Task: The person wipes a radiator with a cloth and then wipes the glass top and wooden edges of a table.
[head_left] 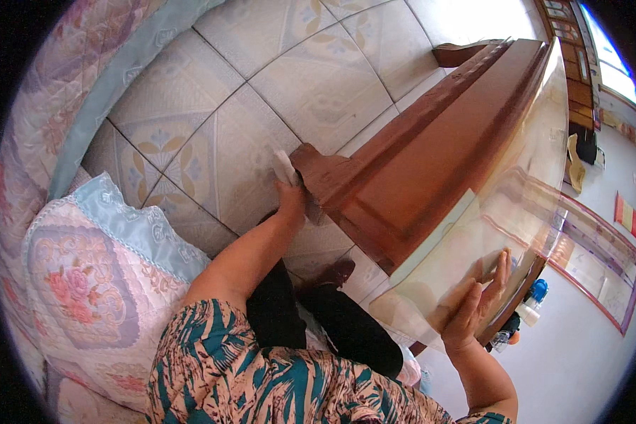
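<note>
A reddish-brown wooden table (431, 155) with carved feet stands in front of me, topped by a shiny, see-through cover (438, 275). My left hand (290, 194) is down low beside the table's near foot (321, 169), closed on a whitish cloth (285, 167) that looks folded. The cloth is slightly blurred and is close to or against the foot; which, I cannot tell. My right hand (477, 300) lies on the clear top near its edge, fingers stretched out, holding nothing.
To the left is a seat with a quilted floral cover (78, 283) and pale blue trim. Patterned tiles (240, 134) form the floor. Small items, one a blue object (539, 290), sit beyond the table at right. A purple-red frame (625, 311) is on the wall.
</note>
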`<state>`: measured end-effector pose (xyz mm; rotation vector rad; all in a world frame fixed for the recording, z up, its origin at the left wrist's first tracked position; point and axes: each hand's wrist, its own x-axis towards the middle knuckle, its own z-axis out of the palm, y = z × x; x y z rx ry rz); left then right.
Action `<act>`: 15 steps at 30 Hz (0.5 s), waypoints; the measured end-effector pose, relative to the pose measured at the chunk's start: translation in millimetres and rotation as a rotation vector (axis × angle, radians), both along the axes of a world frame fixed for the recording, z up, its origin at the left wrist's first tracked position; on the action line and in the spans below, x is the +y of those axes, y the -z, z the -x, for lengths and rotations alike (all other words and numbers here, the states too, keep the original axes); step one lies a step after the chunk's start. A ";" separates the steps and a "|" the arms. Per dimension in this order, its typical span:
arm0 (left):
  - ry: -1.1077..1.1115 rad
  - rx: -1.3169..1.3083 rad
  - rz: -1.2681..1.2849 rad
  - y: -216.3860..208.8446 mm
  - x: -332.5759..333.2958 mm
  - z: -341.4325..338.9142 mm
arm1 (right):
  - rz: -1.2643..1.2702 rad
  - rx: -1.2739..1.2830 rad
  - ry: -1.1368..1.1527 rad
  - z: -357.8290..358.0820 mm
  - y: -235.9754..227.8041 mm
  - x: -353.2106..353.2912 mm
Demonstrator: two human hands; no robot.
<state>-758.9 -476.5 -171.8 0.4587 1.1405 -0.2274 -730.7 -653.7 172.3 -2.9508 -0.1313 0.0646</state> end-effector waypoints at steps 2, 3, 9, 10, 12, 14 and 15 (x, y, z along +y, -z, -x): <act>0.033 0.055 0.197 -40.2 12.9 -6.5 | 0.025 -0.008 -0.018 -0.2 -1.5 1.2; 0.077 0.082 0.256 -56.8 16.4 -6.5 | 0.034 -0.010 -0.025 -0.4 -2.3 1.4; 0.272 -0.375 0.213 -19.4 7.7 30.4 | 0.077 -0.030 -0.030 -2.9 -0.4 3.2; 0.455 -0.256 0.047 -55.5 18.3 17.8 | 0.107 -0.020 -0.012 -2.8 -0.4 -0.4; 0.326 -0.316 0.182 -71.0 26.3 15.7 | 0.119 -0.035 -0.013 -3.7 -3.8 3.4; 0.207 -0.366 0.319 -83.7 35.7 13.6 | 0.089 -0.083 -0.001 -3.1 -0.4 1.7; 0.228 -0.378 0.316 -95.8 39.6 12.1 | 0.090 -0.100 0.003 -3.5 2.1 1.4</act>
